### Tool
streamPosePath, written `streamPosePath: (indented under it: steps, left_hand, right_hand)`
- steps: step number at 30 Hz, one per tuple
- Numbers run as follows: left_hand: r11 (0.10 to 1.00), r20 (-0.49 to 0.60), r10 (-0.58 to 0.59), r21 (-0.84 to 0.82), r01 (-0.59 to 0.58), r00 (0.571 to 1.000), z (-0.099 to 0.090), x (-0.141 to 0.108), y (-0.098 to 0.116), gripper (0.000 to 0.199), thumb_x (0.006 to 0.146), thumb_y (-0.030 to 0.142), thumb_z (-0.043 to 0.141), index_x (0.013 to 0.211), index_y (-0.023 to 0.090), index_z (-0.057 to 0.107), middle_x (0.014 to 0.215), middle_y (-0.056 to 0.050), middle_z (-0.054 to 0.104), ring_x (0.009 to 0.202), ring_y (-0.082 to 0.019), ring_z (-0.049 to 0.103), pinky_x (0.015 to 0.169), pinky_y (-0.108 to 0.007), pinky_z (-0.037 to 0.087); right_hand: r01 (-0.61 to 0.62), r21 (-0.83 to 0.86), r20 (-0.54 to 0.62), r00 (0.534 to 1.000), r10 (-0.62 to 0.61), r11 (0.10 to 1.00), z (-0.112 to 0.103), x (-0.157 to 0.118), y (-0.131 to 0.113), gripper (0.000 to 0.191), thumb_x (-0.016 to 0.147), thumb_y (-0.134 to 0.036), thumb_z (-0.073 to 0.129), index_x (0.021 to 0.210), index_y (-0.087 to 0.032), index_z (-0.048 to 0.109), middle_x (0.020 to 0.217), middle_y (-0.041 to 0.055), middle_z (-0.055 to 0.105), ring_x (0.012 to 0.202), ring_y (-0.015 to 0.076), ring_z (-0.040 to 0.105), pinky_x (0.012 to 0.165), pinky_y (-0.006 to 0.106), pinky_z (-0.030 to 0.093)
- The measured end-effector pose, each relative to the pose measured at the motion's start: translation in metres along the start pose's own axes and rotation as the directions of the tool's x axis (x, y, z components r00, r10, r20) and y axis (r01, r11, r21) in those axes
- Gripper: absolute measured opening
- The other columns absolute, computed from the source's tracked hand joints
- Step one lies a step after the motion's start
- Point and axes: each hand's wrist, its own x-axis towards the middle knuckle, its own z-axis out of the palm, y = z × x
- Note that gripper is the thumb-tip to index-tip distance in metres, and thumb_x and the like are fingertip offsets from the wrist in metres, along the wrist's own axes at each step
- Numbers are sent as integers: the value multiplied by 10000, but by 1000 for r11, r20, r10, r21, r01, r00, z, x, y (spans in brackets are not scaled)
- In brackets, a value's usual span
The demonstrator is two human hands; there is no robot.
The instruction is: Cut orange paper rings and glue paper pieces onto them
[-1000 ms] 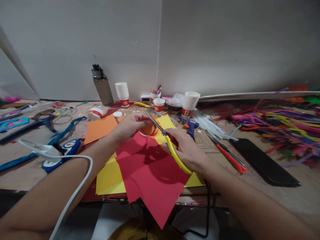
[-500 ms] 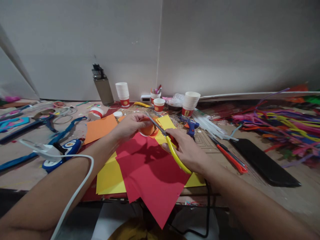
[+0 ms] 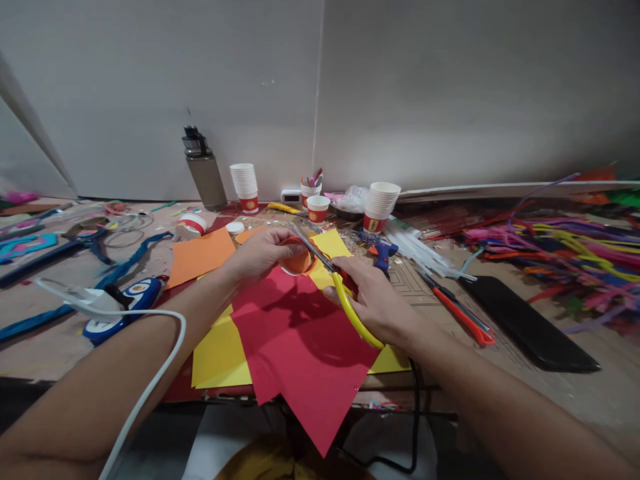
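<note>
Grey wall panels (image 3: 200, 73) behind, cluttered table (image 3: 40, 357) in front. Against the frame of half a second ago, I log little change: both hands hold nearly the same place, while the orange round piece (image 3: 300, 263) looks slightly turned, its pale lower edge sitting a touch lower and further right. Scissors (image 3: 345, 301) unmoved as far as I can judge.

Hard to read: whether the scissor blades are parted or together, and whether they bite into the piece or only lie across its edge. Left fingers are partly hidden behind it. Forearms run out of frame at the lower corners. Pipe cleaners (image 3: 555, 250) at far right blurred.

Pose: left grip (image 3: 261, 253) comes in from lower left, pinched on the orange round piece, thumb pointing right. Right grip (image 3: 369, 293) comes from lower right, clamped around the scissor handles, blades angled up-left. Both meet above the red paper (image 3: 315, 347), which overlaps yellow sheets (image 3: 220, 357). White cable (image 3: 159, 373) crosses my view of the left forearm.
</note>
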Motion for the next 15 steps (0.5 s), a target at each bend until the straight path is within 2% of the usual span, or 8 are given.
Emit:
streamPosePath:
  steps: [3, 9, 15]
  left_hand:
    - [1000, -1, 6, 8, -6, 1000, 0, 0, 0, 208, 640, 244, 788, 796, 117, 738, 756, -56, 713, 710, -143, 630, 705, -258, 458]
    - [994, -59, 22, -102, -28, 998, 4, 2, -2, 152, 621, 198, 775, 748, 131, 726, 682, -27, 687, 627, -127, 599, 681, -264, 460]
    - [996, -46, 55, 67, -51, 997, -1, 3, -3, 184, 658, 259, 775, 791, 135, 745, 769, -56, 721, 693, -156, 629, 717, -280, 477]
  right_hand:
    - [-16, -20, -1, 1000, 16, 1000, 0, 0, 0, 282, 913, -384, 535, 1080, -160, 579, 928, 86, 607, 800, 207, 530, 718, 326, 395]
    - [-10, -20, -12, 1000, 10, 1000, -1, 1, 0, 252, 915, -383, 532, 1039, -167, 569, 906, 69, 582, 770, 188, 508, 704, 308, 383]
    - [36, -22, 5, 999, -36, 999, 0, 2, 4, 229, 905, -362, 552, 1058, -193, 550, 958, 65, 555, 834, 196, 505, 719, 304, 378]
